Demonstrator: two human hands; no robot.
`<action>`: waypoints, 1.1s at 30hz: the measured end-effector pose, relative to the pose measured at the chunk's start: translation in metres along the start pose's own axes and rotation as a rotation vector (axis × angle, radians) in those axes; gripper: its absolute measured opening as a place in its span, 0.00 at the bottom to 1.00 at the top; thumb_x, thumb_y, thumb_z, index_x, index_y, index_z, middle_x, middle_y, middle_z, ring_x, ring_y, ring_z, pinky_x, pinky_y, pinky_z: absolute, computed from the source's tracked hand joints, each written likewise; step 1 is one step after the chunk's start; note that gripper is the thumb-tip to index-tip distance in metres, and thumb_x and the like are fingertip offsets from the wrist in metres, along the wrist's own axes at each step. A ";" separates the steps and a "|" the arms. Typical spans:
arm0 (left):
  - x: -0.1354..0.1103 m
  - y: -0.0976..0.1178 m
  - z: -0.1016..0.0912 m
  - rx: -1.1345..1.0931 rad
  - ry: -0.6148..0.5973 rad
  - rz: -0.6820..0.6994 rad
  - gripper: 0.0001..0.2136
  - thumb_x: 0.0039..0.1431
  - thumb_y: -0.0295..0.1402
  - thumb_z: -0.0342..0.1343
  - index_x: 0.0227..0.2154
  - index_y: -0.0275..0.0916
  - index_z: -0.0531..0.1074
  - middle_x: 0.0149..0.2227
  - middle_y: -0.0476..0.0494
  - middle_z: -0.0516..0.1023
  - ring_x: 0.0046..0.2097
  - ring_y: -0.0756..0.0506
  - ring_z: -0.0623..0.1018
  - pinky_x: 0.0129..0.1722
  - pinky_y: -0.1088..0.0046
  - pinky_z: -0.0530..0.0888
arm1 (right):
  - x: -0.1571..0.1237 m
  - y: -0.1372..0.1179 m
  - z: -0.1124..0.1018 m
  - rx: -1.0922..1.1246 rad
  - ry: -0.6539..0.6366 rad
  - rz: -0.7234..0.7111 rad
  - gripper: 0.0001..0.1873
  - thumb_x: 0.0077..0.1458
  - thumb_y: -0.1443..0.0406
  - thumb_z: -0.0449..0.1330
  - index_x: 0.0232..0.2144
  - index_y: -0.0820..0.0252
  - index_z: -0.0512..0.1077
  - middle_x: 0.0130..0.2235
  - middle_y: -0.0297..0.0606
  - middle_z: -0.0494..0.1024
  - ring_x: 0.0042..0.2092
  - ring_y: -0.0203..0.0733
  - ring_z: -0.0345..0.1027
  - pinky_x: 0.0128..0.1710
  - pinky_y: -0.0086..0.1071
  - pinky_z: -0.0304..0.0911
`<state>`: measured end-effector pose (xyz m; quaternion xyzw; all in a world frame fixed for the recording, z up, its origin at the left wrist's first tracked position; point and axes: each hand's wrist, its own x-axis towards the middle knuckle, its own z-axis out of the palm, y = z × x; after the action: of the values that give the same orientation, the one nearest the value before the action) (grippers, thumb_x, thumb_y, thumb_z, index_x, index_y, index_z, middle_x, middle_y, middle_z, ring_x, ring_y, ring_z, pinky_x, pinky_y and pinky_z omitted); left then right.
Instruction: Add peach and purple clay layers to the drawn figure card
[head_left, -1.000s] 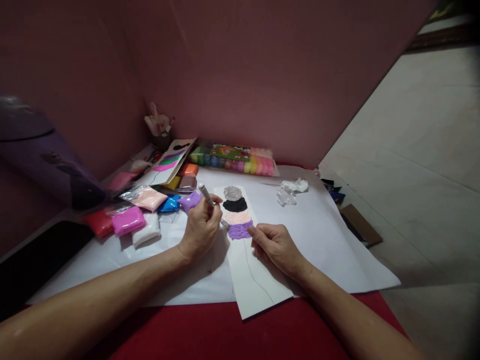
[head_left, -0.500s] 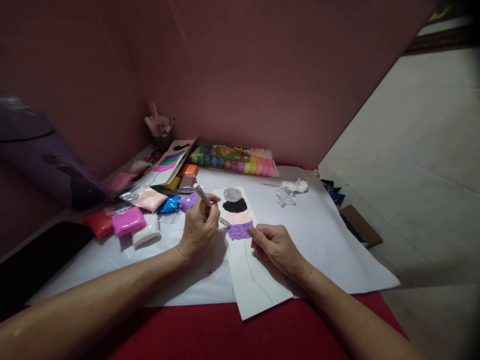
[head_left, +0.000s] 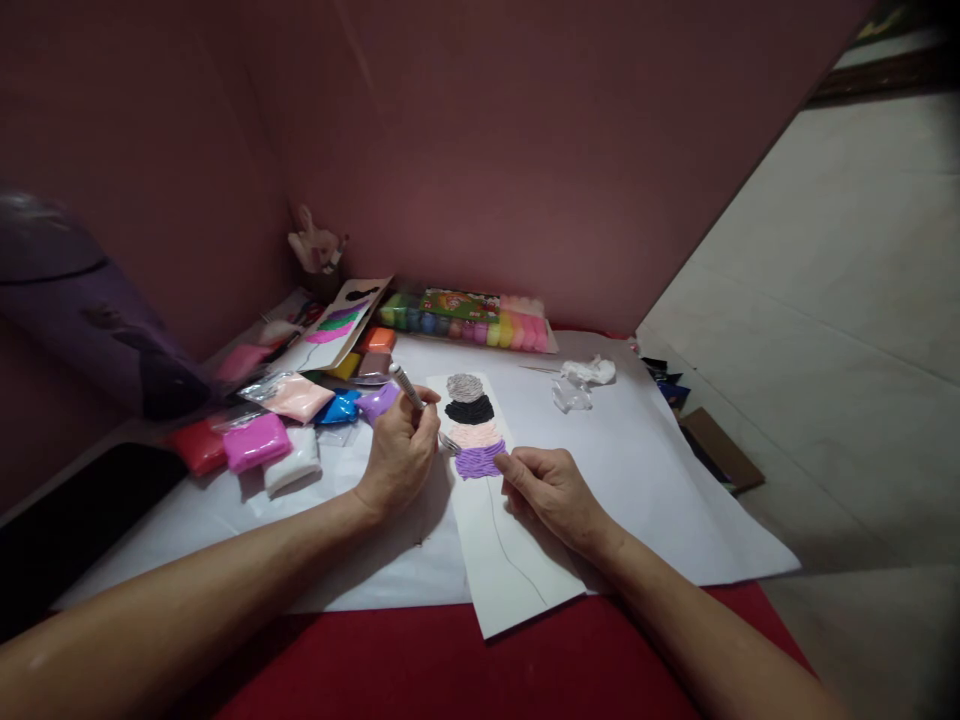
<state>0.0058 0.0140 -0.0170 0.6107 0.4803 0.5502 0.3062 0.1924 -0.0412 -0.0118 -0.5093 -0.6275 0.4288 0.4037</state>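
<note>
My left hand (head_left: 401, 450) is closed round the pale handle of a fork (head_left: 450, 443). The fork's tines point right and rest at the left edge of a purple clay band (head_left: 480, 460), or just over it. This band lies on a long white card (head_left: 510, 560), below a pink band (head_left: 476, 434), a black one (head_left: 470, 409) and a grey rounded patch (head_left: 465, 387). A thin curved line runs down the card. My right hand (head_left: 547, 490) lies over the card's right edge, thumb and finger pinched at the purple band's right end; what they hold is hidden.
Packets of coloured clay, among them a pink packet (head_left: 257, 442), lie left. Behind them a second decorated card (head_left: 337, 325) leans. A long pack of clay (head_left: 465, 320) lies by the wall. Crumpled white tissue (head_left: 589, 371) and clear plastic (head_left: 571, 396) sit right on the white sheet (head_left: 637, 480).
The fork has tilted slightly, its handle end moving a little right and up and its tines a little up. My right hand and the card have hardly moved.
</note>
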 end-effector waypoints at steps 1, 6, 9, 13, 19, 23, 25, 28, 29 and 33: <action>0.000 0.000 0.000 0.003 0.004 -0.002 0.05 0.59 0.32 0.49 0.36 0.40 0.68 0.20 0.55 0.65 0.22 0.50 0.67 0.25 0.73 0.65 | 0.000 0.000 0.000 -0.004 0.000 -0.002 0.26 0.59 0.50 0.57 0.16 0.60 0.67 0.16 0.32 0.67 0.20 0.33 0.62 0.22 0.29 0.57; 0.000 -0.001 0.000 0.002 0.017 -0.001 0.04 0.59 0.31 0.50 0.36 0.40 0.68 0.20 0.54 0.64 0.22 0.50 0.67 0.25 0.73 0.65 | 0.000 0.000 0.000 -0.010 0.001 -0.007 0.26 0.59 0.50 0.57 0.16 0.60 0.66 0.16 0.32 0.67 0.20 0.33 0.62 0.22 0.29 0.57; 0.001 -0.002 -0.001 -0.002 0.024 0.009 0.04 0.59 0.31 0.50 0.36 0.40 0.68 0.20 0.55 0.64 0.22 0.50 0.67 0.24 0.73 0.64 | 0.000 0.000 0.000 -0.002 0.000 -0.004 0.25 0.59 0.50 0.57 0.17 0.60 0.67 0.16 0.32 0.67 0.20 0.33 0.62 0.22 0.29 0.57; 0.001 -0.002 -0.001 -0.032 0.040 0.037 0.04 0.60 0.32 0.50 0.36 0.40 0.68 0.19 0.55 0.64 0.21 0.51 0.67 0.24 0.74 0.65 | 0.000 -0.001 -0.001 -0.006 -0.008 -0.015 0.26 0.59 0.50 0.57 0.16 0.60 0.66 0.16 0.32 0.68 0.21 0.33 0.62 0.22 0.29 0.57; 0.001 0.001 -0.002 -0.043 0.063 0.055 0.03 0.59 0.31 0.50 0.35 0.40 0.68 0.19 0.56 0.64 0.21 0.52 0.66 0.23 0.75 0.64 | 0.000 -0.002 -0.001 -0.016 0.001 -0.023 0.26 0.59 0.51 0.57 0.16 0.60 0.66 0.16 0.32 0.67 0.20 0.32 0.59 0.21 0.28 0.56; 0.001 -0.001 -0.002 0.001 0.058 0.041 0.04 0.59 0.30 0.50 0.36 0.39 0.68 0.21 0.55 0.65 0.22 0.52 0.67 0.24 0.74 0.64 | 0.000 -0.002 0.000 -0.023 0.000 -0.015 0.26 0.59 0.50 0.57 0.16 0.60 0.66 0.15 0.32 0.67 0.20 0.33 0.60 0.21 0.29 0.56; 0.001 -0.002 -0.002 0.001 0.051 0.035 0.04 0.60 0.31 0.50 0.36 0.39 0.69 0.21 0.54 0.65 0.23 0.51 0.67 0.25 0.74 0.65 | -0.001 -0.002 0.000 -0.021 0.001 -0.011 0.26 0.59 0.50 0.57 0.16 0.60 0.66 0.16 0.32 0.67 0.20 0.33 0.60 0.21 0.29 0.56; 0.001 -0.001 -0.001 -0.025 0.034 0.034 0.04 0.60 0.32 0.50 0.36 0.39 0.68 0.20 0.55 0.64 0.22 0.51 0.67 0.25 0.74 0.65 | -0.001 -0.002 0.000 -0.013 0.003 -0.008 0.26 0.59 0.49 0.57 0.16 0.59 0.66 0.16 0.32 0.66 0.20 0.33 0.60 0.21 0.29 0.56; 0.001 -0.001 -0.001 -0.036 0.029 0.033 0.04 0.60 0.32 0.50 0.36 0.39 0.68 0.19 0.55 0.64 0.22 0.51 0.67 0.24 0.74 0.65 | -0.001 -0.002 0.000 -0.014 0.003 -0.007 0.26 0.59 0.49 0.57 0.16 0.59 0.66 0.16 0.32 0.66 0.20 0.33 0.59 0.21 0.29 0.56; 0.001 -0.001 -0.001 -0.063 0.022 0.032 0.04 0.61 0.32 0.50 0.36 0.40 0.68 0.19 0.55 0.65 0.21 0.51 0.68 0.24 0.74 0.66 | 0.000 -0.001 0.000 -0.025 0.000 -0.006 0.26 0.59 0.50 0.57 0.16 0.60 0.66 0.16 0.33 0.68 0.20 0.33 0.60 0.22 0.29 0.56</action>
<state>0.0041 0.0150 -0.0177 0.6023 0.4562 0.5767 0.3109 0.1922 -0.0418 -0.0105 -0.5124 -0.6343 0.4199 0.3985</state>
